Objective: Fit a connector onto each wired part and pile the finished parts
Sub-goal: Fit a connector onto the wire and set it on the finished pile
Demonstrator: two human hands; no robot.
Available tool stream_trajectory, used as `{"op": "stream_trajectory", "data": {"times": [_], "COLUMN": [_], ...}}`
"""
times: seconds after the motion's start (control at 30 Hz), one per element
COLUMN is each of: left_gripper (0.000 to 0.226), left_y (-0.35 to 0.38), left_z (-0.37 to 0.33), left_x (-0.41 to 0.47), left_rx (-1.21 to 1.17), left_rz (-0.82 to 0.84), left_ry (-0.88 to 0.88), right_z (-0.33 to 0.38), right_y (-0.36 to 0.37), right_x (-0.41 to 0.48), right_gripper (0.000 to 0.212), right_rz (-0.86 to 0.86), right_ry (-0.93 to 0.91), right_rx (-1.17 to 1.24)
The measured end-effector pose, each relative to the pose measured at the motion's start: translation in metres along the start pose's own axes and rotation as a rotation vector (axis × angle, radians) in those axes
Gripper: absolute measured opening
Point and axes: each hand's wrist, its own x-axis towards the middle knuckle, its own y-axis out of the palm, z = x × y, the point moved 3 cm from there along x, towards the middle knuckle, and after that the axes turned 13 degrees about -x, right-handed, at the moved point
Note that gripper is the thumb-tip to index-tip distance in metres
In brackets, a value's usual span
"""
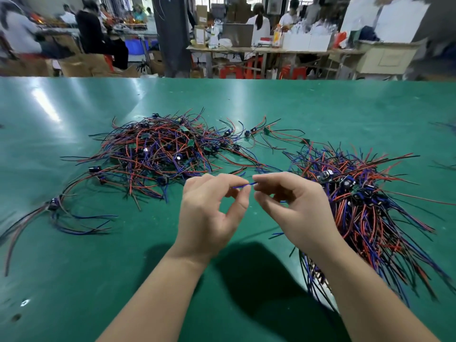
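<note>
Pinching one blue wire [243, 185] between fingertips, the left hand [207, 213] and right hand [296, 208] hover above the green desk [98, 267]. A loose tangle of wired parts [160, 149] lies beyond the left hand, a denser pile [357, 201] beside the right.

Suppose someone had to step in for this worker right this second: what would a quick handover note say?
Left hand: thumb and forefinger pinch a thin blue wire.
Right hand: pinches the same wire, which spans the gap between the hands.
Things: a tangled heap of red, blue and black wired parts lies mid-table on the green table top. A tidier pile, wires mostly lying one way, sits by the right hand. A small bunch lies far left.
Done: the tidier pile is probably the finished parts.
Left: likely the tangled heap. No connector shows in either hand.
</note>
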Motion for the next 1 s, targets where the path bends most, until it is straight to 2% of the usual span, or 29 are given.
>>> {"op": "stream_trajectory", "data": {"times": [0.1, 0.2, 0.23, 0.3, 0.37, 0.43, 0.5, 0.57, 0.6, 0.67, 0.7, 0.8, 0.9, 1.0], "left_gripper": [0.010, 0.007, 0.006, 0.006, 0.008, 0.012, 0.023, 0.038, 0.043, 0.043, 0.040, 0.032, 0.035, 0.036], "left_y": [-0.008, -0.020, -0.022, -0.025, -0.028, -0.034, -0.041, -0.045, -0.044, -0.041, -0.040, -0.044, -0.045, -0.043], "left_z": [0.013, 0.022, 0.023, 0.022, 0.025, 0.037, 0.056, 0.074, 0.080, 0.086, 0.088, 0.093, 0.095, 0.090], "left_x": [0.004, 0.007, 0.007, 0.009, 0.011, 0.011, 0.006, -0.007, -0.013, -0.022, -0.023, -0.016, -0.015, -0.014], "left_rx": [0.002, -0.123, -0.165, -0.159, -0.010, 0.188, 0.354, 0.520, 0.597, 0.689, 0.715, 0.690, 0.588, 0.451], "left_rz": [-0.016, -0.163, -0.200, -0.204, -0.159, -0.145, -0.116, 0.047, 0.171, 0.353, 0.383, 0.301, 0.240, 0.135], "left_ry": [-0.066, -0.158, -0.180, -0.178, -0.160, -0.237, -0.471, -0.786, -0.902, -0.993, -0.982, -0.917, -0.940, -0.948], "right_z": [0.005, 0.014, 0.017, 0.020, 0.017, 0.003, -0.012, -0.025, -0.028, -0.028, -0.027, -0.018, -0.007, -0.007], "right_y": [0.001, 0.008, 0.011, 0.018, 0.023, 0.021, 0.014, 0.009, 0.008, 0.005, 0.003, -0.002, -0.005, 0.001], "right_x": [0.024, 0.050, 0.057, 0.069, 0.086, 0.109, 0.130, 0.136, 0.133, 0.120, 0.111, 0.080, 0.049, 0.023], "right_gripper": [0.035, 0.046, 0.042, 0.024, 0.012, 0.019, 0.051, 0.079, 0.083, 0.080, 0.075, 0.055, 0.033, 0.024], "right_rz": [0.161, 0.490, 0.574, 0.636, 0.575, 0.404, 0.299, 0.363, 0.406, 0.428, 0.412, 0.323, 0.265, 0.234], "right_ry": [0.100, 0.169, 0.160, 0.126, 0.142, 0.223, 0.290, 0.322, 0.319, 0.302, 0.295, 0.235, 0.179, 0.167], "right_rx": [-0.097, 0.019, 0.035, 0.016, -0.027, -0.102, -0.297, -0.474, -0.505, -0.480, -0.443, -0.311, -0.114, -0.033]}}
